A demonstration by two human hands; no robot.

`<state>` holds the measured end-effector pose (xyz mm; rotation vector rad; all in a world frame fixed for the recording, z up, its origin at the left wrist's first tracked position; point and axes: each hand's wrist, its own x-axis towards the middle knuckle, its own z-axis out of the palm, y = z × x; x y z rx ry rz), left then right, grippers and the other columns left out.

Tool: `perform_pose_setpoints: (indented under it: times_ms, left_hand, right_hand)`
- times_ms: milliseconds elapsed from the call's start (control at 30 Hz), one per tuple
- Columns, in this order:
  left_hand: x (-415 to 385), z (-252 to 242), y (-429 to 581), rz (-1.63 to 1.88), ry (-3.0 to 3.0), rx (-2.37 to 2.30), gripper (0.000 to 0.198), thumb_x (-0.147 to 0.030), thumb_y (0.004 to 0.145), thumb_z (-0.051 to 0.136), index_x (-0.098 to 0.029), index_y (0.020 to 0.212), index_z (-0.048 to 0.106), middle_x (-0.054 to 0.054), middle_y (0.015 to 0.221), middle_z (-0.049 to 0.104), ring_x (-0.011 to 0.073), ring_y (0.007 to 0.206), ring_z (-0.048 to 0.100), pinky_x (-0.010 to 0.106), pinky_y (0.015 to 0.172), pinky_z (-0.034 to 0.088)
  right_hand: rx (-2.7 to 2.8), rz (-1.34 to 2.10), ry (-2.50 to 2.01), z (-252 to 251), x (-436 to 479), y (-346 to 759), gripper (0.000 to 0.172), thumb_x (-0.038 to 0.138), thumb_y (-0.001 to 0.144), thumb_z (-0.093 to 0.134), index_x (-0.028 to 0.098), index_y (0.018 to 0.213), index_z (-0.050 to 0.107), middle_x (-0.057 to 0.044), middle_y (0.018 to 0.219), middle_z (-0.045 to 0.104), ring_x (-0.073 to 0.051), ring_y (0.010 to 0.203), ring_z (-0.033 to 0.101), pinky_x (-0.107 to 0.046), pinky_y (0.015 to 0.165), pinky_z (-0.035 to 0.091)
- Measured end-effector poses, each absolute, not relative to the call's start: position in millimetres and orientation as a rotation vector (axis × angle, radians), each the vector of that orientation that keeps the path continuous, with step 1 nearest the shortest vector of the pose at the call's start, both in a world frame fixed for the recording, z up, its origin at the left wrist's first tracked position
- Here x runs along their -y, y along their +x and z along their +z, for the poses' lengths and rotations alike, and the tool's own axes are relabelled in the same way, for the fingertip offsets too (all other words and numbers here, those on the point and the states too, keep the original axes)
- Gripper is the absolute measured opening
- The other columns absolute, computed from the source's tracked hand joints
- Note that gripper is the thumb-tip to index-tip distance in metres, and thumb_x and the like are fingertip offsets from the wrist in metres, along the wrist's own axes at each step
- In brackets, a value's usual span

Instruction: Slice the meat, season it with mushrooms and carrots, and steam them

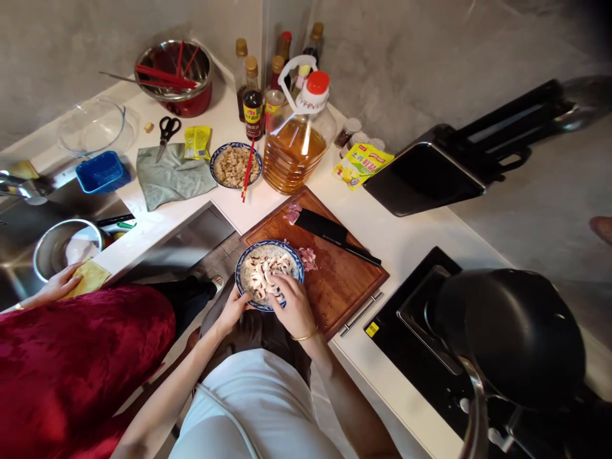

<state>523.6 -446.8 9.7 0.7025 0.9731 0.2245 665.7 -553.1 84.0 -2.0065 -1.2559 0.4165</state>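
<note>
My left hand (235,308) is closed on the near left rim of a blue-and-white bowl (240,287), with the thumb over its edge. Sliced mushrooms (261,271) fill the bowl, which I hold in front of my body beside the cutting board. My right hand (291,299) reaches over the near right rim, its bent fingers gripping among the mushroom slices; the fingertips are partly hidden. On the wooden cutting board (344,284) lie a black cleaver (325,227) and pieces of raw meat (307,257), close to the bowl.
Behind stand an oil jug (296,153), a bowl of minced food (234,166) with red chopsticks (248,171), and sauce bottles (252,105). A black wok (516,338) sits on the right cooktop. At left, another person's hand (60,284) holds a yellow cloth (88,278) by the sink.
</note>
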Motion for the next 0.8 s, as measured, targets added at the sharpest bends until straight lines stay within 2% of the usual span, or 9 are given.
perform_pose_setpoints:
  times_ms: [67, 167, 233, 333, 400, 533, 667, 800]
  left_hand:
    - [445.7, 9.3, 519.6, 0.257, 0.686, -0.992, 0.06, -0.021, 0.066, 0.072, -0.02, 0.122, 0.052, 0.01, 0.12, 0.063, 0.0237, 0.094, 0.065, 0.037, 0.073, 0.057]
    - [445.0, 9.7, 513.5, 0.315, 0.667, -1.002, 0.061, -0.021, 0.065, 0.072, -0.02, 0.123, 0.052, 0.009, 0.118, 0.064, 0.0223, 0.092, 0.065, 0.035, 0.073, 0.056]
    - [445.5, 10.7, 509.5, 0.361, 0.654, -0.999, 0.061, -0.022, 0.066, 0.072, -0.02, 0.124, 0.052, 0.009, 0.116, 0.064, 0.0216, 0.092, 0.065, 0.034, 0.073, 0.056]
    - [447.0, 13.3, 503.7, 0.429, 0.649, -1.015, 0.058, -0.022, 0.067, 0.071, -0.02, 0.122, 0.053, 0.009, 0.117, 0.064, 0.0217, 0.094, 0.064, 0.033, 0.075, 0.056]
    - [448.2, 16.1, 500.4, 0.462, 0.642, -1.046, 0.057, -0.022, 0.067, 0.071, -0.02, 0.121, 0.054, 0.009, 0.116, 0.064, 0.0214, 0.095, 0.064, 0.033, 0.075, 0.055]
    - [449.7, 24.4, 495.8, 0.519, 0.57, -1.058, 0.06, -0.022, 0.067, 0.072, -0.022, 0.124, 0.053, 0.007, 0.116, 0.065, 0.0211, 0.095, 0.064, 0.035, 0.079, 0.055]
    - [447.8, 29.6, 491.9, 0.581, 0.528, -1.054, 0.062, -0.023, 0.067, 0.073, -0.021, 0.125, 0.052, 0.009, 0.117, 0.065, 0.0229, 0.097, 0.064, 0.038, 0.085, 0.054]
    - [440.3, 25.8, 486.8, 0.619, 0.542, -1.047, 0.06, -0.024, 0.068, 0.072, -0.021, 0.124, 0.052, 0.009, 0.119, 0.064, 0.0237, 0.1, 0.063, 0.037, 0.083, 0.054]
  right_hand:
    - [1.217, 0.391, -1.997, 85.2, 543.9, 665.4, 0.046, 0.005, 0.083, 0.043, 0.022, 0.124, 0.057, -0.008, 0.117, 0.062, -0.019, 0.112, 0.056, -0.035, 0.098, 0.046]
    - [1.39, 0.495, -1.946, 85.7, 527.2, 660.9, 0.055, 0.001, 0.079, 0.043, 0.022, 0.128, 0.053, -0.007, 0.127, 0.058, -0.02, 0.119, 0.052, -0.04, 0.105, 0.039]
    - [1.459, 0.518, -1.943, 86.0, 517.8, 655.5, 0.049, 0.005, 0.081, 0.048, 0.022, 0.127, 0.054, -0.008, 0.129, 0.058, -0.022, 0.12, 0.051, -0.045, 0.108, 0.033]
    - [1.417, 0.487, -1.961, 85.8, 507.5, 649.3, 0.036, 0.011, 0.086, 0.049, 0.023, 0.118, 0.06, -0.006, 0.113, 0.066, -0.02, 0.106, 0.058, -0.042, 0.101, 0.037]
    - [1.419, 0.471, -1.946, 84.2, 502.2, 648.4, 0.034, 0.009, 0.087, 0.047, 0.023, 0.114, 0.063, -0.005, 0.107, 0.067, -0.018, 0.101, 0.06, -0.039, 0.098, 0.039]
    - [1.542, 0.466, -1.903, 75.2, 491.6, 650.6, 0.031, 0.013, 0.086, 0.053, 0.022, 0.113, 0.064, -0.007, 0.119, 0.062, -0.022, 0.112, 0.054, -0.042, 0.101, 0.038]
    - [1.534, 0.565, -1.794, 65.5, 476.8, 647.3, 0.045, 0.001, 0.08, 0.045, 0.019, 0.118, 0.062, -0.01, 0.118, 0.058, -0.019, 0.111, 0.055, -0.034, 0.097, 0.045]
    - [1.55, 0.681, -1.665, 68.3, 456.6, 638.5, 0.051, -0.002, 0.075, 0.042, 0.021, 0.115, 0.063, -0.007, 0.115, 0.061, -0.017, 0.113, 0.055, -0.032, 0.1, 0.045]
